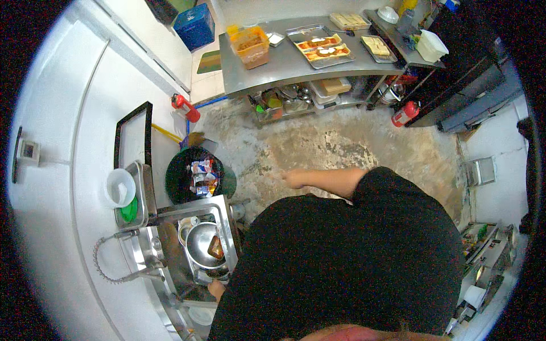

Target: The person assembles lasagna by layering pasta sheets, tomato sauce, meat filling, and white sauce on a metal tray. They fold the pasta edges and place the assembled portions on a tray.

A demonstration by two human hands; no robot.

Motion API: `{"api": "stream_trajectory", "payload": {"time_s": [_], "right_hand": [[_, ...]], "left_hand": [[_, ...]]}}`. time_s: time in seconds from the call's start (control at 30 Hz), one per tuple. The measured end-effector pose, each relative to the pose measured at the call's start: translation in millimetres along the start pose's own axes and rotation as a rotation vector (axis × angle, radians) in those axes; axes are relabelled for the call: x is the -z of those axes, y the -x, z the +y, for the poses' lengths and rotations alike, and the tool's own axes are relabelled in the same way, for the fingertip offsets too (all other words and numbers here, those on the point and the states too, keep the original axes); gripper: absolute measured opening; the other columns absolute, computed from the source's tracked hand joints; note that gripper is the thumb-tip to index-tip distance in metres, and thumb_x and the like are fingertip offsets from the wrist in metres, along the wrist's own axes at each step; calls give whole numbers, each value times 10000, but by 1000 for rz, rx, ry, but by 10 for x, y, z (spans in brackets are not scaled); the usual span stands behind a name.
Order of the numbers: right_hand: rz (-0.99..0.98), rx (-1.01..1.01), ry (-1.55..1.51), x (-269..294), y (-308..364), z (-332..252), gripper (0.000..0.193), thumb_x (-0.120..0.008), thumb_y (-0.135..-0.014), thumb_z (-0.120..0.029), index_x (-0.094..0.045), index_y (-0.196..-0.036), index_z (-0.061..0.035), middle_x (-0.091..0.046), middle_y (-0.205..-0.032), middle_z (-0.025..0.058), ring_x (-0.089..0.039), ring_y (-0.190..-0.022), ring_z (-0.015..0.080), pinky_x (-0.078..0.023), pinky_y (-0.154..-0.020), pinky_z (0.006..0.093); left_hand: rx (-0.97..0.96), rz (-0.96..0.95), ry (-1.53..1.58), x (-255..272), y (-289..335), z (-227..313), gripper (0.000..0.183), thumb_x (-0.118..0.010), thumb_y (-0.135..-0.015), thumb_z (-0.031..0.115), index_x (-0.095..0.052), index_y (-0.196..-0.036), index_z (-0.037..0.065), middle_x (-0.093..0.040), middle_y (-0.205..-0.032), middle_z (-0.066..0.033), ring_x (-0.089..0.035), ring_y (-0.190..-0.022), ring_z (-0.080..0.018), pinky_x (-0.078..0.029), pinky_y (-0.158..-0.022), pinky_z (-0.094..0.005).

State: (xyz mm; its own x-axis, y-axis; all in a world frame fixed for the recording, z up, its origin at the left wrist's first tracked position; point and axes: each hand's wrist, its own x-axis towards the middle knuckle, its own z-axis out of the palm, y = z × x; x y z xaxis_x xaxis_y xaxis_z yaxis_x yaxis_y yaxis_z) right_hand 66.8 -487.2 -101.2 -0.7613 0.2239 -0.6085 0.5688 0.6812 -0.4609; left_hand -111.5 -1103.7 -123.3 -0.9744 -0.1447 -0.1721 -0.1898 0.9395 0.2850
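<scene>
Below, steel sink [224, 211] holding a metal bowl [200, 245], left hand [216, 288] at its edge, right hand [296, 178] outstretched, fingers unclear.

I see my right arm stretched out bare from a black short sleeve, level and pointing leftward across the view, ending in my right hand [295, 178], which looks loosely curled and holds nothing. My left hand [216, 288] shows only as a small patch low down beside my torso; its fingers are hidden.
</scene>
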Motion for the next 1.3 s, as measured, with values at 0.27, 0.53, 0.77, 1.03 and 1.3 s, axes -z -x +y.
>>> {"api": "stream_trajectory", "payload": {"time_s": [0.27,0.53,0.77,1.03,1.3], "right_hand": [[140,-387,59,-1185,2063,3242,394,-550,-857,-278,-691,-1127,-28,-687,-1117,241,-654,-1008,442,-514,-889,505],[104,-780,-602,-1802,2834,3252,393,-572,-870,-303,-690,-1132,-35,-697,-1096,227,-664,-994,418,-518,-886,480],[193,-767,-739,-1124,2308,3387,392,-594,-882,-313,-682,-1158,-49,-703,-1089,210,-672,-1000,389,-522,-886,458],[282,-749,-687,407,1796,3878,394,-619,-896,-324,-674,-1188,-66,-711,-1080,192,-681,-1007,357,-527,-887,433],[517,-878,-720,1988,1378,4311,409,-642,-900,-284,-635,-1243,-62,-723,-1049,184,-697,-1005,310,-532,-869,396]], "left_hand": [[-251,72,-47,-172,151,1418,442,-589,-841,232,-643,-1161,-68,-664,-1100,-294,-621,-1044,-447,-486,-916,-508],[-848,-120,196,-616,293,4530,347,-619,-902,168,-646,-1194,-18,-684,-1079,-210,-666,-969,-361,-515,-867,-410],[-1074,-408,215,-1323,877,7110,376,-650,-918,243,-643,-1227,28,-713,-965,-166,-689,-871,-315,-527,-803,-406],[-1167,-779,66,-2300,1720,9289,534,-629,-916,357,-577,-1317,7,-704,-1058,-228,-677,-991,-371,-523,-875,-436],[-993,-771,-21,-3197,2236,10537,662,-553,-905,219,-337,-1434,-115,-653,-1102,-338,-649,-1049,-453,-501,-935,-509]]}}
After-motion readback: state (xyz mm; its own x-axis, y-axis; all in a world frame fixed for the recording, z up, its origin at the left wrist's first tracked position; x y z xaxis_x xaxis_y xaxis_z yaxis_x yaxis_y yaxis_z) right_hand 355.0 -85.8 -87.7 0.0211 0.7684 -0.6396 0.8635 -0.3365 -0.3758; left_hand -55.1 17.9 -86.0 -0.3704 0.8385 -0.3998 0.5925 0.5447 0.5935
